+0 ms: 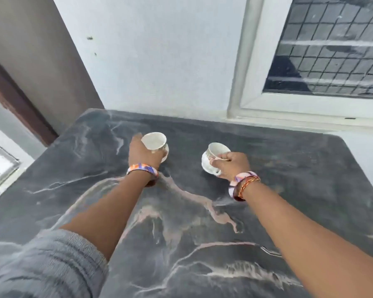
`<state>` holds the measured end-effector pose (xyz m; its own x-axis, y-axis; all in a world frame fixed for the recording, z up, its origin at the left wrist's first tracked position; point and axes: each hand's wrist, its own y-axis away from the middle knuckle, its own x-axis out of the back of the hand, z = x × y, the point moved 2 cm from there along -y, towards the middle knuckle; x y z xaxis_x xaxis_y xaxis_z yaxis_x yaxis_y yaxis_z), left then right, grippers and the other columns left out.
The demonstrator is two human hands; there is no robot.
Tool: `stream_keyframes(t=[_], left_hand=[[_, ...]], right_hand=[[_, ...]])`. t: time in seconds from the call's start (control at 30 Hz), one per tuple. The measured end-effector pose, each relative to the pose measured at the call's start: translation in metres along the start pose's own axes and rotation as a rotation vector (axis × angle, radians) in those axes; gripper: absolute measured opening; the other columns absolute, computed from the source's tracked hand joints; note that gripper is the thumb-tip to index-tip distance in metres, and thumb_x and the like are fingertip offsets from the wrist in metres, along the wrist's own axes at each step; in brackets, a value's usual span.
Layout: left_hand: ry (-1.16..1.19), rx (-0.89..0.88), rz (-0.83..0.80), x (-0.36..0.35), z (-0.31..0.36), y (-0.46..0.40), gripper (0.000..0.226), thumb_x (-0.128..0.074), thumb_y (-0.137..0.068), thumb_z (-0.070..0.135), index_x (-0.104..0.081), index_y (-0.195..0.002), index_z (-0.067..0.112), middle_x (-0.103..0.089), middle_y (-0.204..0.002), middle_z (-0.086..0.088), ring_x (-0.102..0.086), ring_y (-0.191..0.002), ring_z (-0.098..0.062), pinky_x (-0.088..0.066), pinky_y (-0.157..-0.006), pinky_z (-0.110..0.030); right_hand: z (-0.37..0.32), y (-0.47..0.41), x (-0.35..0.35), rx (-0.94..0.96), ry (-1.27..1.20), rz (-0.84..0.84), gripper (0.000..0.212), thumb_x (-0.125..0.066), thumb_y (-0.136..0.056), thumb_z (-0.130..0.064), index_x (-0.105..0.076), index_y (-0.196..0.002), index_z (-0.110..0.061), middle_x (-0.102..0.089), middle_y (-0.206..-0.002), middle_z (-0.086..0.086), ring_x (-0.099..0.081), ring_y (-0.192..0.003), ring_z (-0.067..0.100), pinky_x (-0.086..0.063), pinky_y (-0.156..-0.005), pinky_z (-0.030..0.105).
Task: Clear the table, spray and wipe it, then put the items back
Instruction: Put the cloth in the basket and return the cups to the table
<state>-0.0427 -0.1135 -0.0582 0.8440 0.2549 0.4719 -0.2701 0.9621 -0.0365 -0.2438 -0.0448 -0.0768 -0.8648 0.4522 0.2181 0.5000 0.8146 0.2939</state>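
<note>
Two white teacups with a floral print are on the dark marbled table. My left hand grips the left teacup, which is tilted and seems to rest on a white saucer mostly hidden under it. My right hand holds the right teacup by its near rim; the cup leans toward me, its base close to the tabletop. Both wrists wear coloured bangles.
The table stands against a pale wall. A window with a grille is at the back right, its sill just above the table's far edge. A brown door frame runs along the left. A grey sleeve covers my left upper arm.
</note>
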Motion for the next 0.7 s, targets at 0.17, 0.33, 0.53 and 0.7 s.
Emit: stream_keyframes(t=[0.17, 0.33, 0.53, 0.7], left_hand=[[-0.104, -0.017, 0.015, 0.055, -0.033, -0.086, 0.055, -0.077, -0.069, 0.028, -0.056, -0.115, 0.008, -0.061, -0.119, -0.015, -0.056, -0.107, -0.032, -0.038, -0.078, -0.026], [-0.113, -0.007, 0.029, 0.079, -0.053, -0.154, 0.06, -0.078, -0.068, 0.028, -0.052, -0.119, 0.009, -0.059, -0.122, -0.014, -0.056, -0.11, -0.032, -0.043, -0.088, -0.032], [-0.1, -0.016, 0.019, 0.082, -0.06, -0.217, 0.055, -0.076, -0.068, 0.03, -0.054, -0.115, 0.013, -0.061, -0.121, -0.01, -0.057, -0.109, -0.03, -0.04, -0.084, -0.027], [-0.05, 0.002, 0.059, 0.077, -0.067, -0.253, 0.056, -0.078, -0.066, 0.029, -0.055, -0.114, 0.01, -0.061, -0.119, -0.012, -0.057, -0.108, -0.031, -0.039, -0.08, -0.026]], right_hand=[[-0.033, -0.004, -0.114, 0.06, 0.126, -0.032, 0.016, -0.071, -0.072, -0.016, -0.075, -0.087, -0.015, -0.07, -0.105, 0.008, -0.063, -0.102, 0.027, -0.052, -0.088, 0.033], [-0.068, -0.016, -0.196, 0.09, 0.226, -0.092, 0.028, -0.061, -0.081, -0.017, -0.07, -0.108, -0.015, -0.061, -0.125, 0.008, -0.056, -0.116, 0.027, -0.044, -0.095, 0.026], [-0.097, -0.041, -0.261, 0.053, 0.247, -0.112, 0.027, -0.061, -0.083, -0.019, -0.07, -0.106, -0.008, -0.062, -0.122, 0.011, -0.058, -0.112, 0.027, -0.045, -0.09, 0.024], [-0.113, -0.064, -0.296, -0.007, 0.272, -0.081, 0.039, -0.062, -0.084, -0.021, -0.06, -0.121, -0.008, -0.062, -0.124, 0.01, -0.057, -0.116, 0.026, -0.045, -0.092, 0.027]])
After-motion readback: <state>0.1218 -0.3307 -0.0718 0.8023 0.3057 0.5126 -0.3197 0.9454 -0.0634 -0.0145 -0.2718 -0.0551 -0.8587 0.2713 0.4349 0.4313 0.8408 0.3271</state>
